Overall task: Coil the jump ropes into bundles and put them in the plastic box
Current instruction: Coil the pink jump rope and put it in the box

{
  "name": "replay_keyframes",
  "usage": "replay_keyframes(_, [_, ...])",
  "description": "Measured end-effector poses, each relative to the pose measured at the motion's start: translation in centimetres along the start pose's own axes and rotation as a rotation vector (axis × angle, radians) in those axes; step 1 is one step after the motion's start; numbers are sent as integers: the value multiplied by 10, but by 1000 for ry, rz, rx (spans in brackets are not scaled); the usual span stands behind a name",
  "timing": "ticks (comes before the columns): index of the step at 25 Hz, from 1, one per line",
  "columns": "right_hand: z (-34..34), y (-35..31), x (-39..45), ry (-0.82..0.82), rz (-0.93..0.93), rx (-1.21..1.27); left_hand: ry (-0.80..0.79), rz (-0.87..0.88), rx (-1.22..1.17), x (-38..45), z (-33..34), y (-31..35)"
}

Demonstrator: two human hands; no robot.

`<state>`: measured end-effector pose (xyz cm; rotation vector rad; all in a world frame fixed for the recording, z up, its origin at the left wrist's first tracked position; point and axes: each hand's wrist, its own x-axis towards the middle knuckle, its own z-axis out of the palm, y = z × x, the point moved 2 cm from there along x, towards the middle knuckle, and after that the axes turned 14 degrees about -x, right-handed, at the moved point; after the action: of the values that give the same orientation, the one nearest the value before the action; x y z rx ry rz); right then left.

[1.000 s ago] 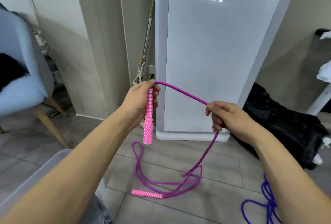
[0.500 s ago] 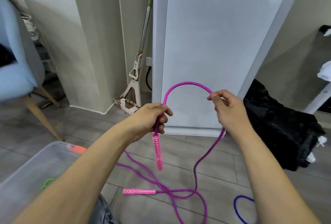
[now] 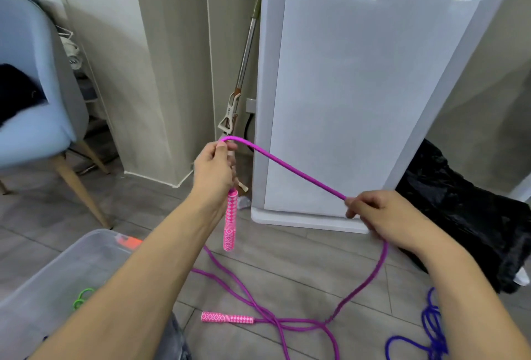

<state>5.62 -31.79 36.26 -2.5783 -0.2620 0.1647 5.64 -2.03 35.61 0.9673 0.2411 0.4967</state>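
Grey floor tiles carry most of the purple rope (image 3: 287, 322), uncoiled, right of the plastic box (image 3: 57, 273). Left hand (image 3: 214, 170) grips one pink handle (image 3: 230, 221); right hand (image 3: 382, 218) pinches rope. Blue rope (image 3: 431, 331) waits, farther right.

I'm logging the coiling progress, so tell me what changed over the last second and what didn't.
The right hand slid down the purple jump rope cord, drawing it out longer and straighter from the left hand, which rose a little. Unchanged: the left hand grips the cord above the hanging pink patterned handle, the second pink handle lies on the floor, and the blue rope lies at the right.
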Motion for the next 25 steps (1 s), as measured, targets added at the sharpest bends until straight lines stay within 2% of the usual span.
replay_keyframes(3, [-18,12,-1,176,39,-46,66,-3,23,6,-5,-1])
replay_keyframes(5, [-13,-1,0,291,-4,94,-6,-138,46,-6,3,-6])
replay_keyframes(7, [5,-28,1,299,-92,256,-156,-316,118,-25,16,-12])
replay_keyframes(8, [17,-41,1,282,-138,262,-228,-374,163,-33,21,-16])
replay_keyframes(13, [56,-74,-3,228,-229,97,-398,-444,231,-45,29,-29])
replay_keyframes(19, [64,-73,-4,202,-215,25,-455,-438,225,-46,31,-31])
replay_keyframes(23, [66,-75,-3,203,-227,6,-492,-268,308,-49,31,-30])
replay_keyframes(25, [64,-72,-1,174,-241,31,-415,-196,239,-42,30,-25])
